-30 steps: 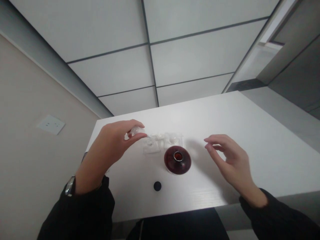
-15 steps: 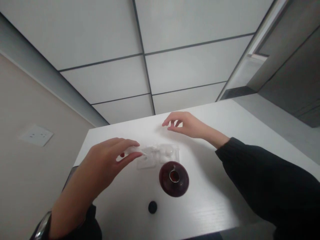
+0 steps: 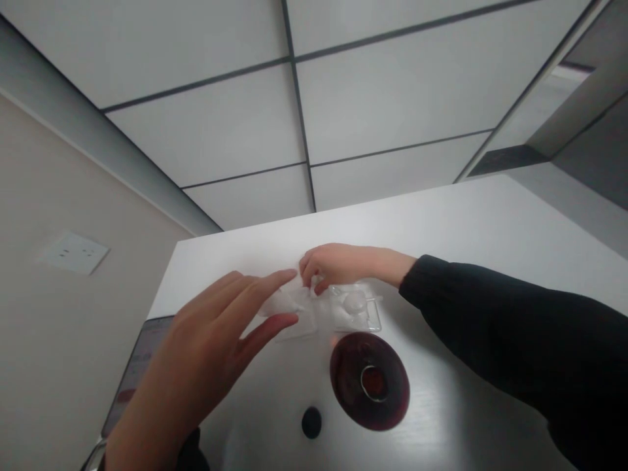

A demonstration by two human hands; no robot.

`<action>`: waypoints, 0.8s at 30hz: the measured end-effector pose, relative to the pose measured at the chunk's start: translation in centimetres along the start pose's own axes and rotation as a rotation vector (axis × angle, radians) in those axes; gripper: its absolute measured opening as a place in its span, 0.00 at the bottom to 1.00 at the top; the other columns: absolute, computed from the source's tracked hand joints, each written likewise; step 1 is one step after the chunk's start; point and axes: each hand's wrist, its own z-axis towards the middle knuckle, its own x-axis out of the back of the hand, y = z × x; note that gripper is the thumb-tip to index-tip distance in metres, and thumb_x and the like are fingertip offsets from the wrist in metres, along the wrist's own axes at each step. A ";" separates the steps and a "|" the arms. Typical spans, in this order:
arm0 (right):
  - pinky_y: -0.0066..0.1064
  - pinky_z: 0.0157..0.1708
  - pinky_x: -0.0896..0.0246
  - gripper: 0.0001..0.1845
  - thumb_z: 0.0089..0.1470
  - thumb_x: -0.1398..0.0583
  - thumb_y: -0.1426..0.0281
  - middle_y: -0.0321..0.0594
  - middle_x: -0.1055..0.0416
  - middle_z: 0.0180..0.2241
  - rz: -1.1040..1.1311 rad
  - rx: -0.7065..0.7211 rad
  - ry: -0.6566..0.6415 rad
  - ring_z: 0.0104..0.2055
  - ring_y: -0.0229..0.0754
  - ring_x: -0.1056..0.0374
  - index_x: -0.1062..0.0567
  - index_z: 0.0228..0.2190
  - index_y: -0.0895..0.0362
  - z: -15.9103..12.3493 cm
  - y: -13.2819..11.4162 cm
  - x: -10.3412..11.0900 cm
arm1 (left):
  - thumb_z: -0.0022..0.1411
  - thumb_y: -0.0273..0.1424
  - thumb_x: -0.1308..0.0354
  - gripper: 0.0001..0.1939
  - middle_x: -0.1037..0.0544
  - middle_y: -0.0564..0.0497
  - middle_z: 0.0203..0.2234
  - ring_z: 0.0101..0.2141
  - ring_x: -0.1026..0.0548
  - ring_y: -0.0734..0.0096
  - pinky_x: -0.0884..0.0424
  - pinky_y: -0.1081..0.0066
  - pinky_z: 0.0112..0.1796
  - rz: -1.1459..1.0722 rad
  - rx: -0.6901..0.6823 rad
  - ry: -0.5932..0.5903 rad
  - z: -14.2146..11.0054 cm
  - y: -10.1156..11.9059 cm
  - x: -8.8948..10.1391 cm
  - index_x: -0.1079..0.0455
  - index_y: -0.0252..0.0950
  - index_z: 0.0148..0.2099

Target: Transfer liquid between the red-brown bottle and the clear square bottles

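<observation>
My left hand [image 3: 220,327] is open, its thumb and fingers apart, at the left side of a clear plastic packet [image 3: 299,324] lying on the table. My right hand [image 3: 333,265] reaches in from the right, fingers curled down at the far edge of the clear plastic. Whatever those fingertips hold is see-through and blurred. Beside the packet lies a clear plastic tray [image 3: 370,320] with a rounded, see-through piece [image 3: 355,302] in it. Closer to me stands a round dark-red bottle [image 3: 348,386], seen from above, its ringed neck open. A small black cap [image 3: 311,422] lies to its left.
The white table [image 3: 441,229] ends against a wall of pale panels [image 3: 392,98]. A phone or tablet with a lit screen [image 3: 140,353] lies at the left edge, partly behind my left forearm. On the left wall is a socket [image 3: 76,252].
My right hand has moved left and down to the clear plastic, its fingers closing. My left hand's thumb and fingers have spread wider. The view has shifted, and the bottle appears larger.
</observation>
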 end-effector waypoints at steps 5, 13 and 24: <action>0.35 0.50 0.35 0.09 0.59 0.35 0.74 0.39 0.18 0.43 -0.095 -0.049 0.140 0.49 0.44 0.26 0.14 0.38 0.50 -3.4 1.5 2.1 | 0.75 0.47 0.43 0.12 0.17 0.55 0.35 0.34 0.18 0.68 0.23 0.69 0.38 -0.006 0.079 0.050 -0.4 0.0 0.4 0.26 0.46 0.48; 0.31 0.38 0.35 0.08 0.59 0.36 0.69 0.39 0.17 0.36 -0.190 -0.303 0.355 0.36 0.40 0.24 0.15 0.36 0.51 -13.4 4.4 3.3 | 0.76 0.47 0.45 0.13 0.16 0.57 0.42 0.40 0.18 0.65 0.24 0.67 0.44 0.015 0.117 0.078 -1.3 -1.1 -0.3 0.22 0.51 0.52; 0.33 0.48 0.33 0.13 0.60 0.39 0.76 0.40 0.16 0.42 -0.257 -0.238 0.335 0.44 0.41 0.22 0.14 0.37 0.52 -8.0 3.0 0.3 | 0.70 0.39 0.34 0.16 0.16 0.54 0.43 0.41 0.20 0.62 0.28 0.63 0.42 0.000 0.130 0.116 -1.4 -0.8 1.4 0.22 0.51 0.58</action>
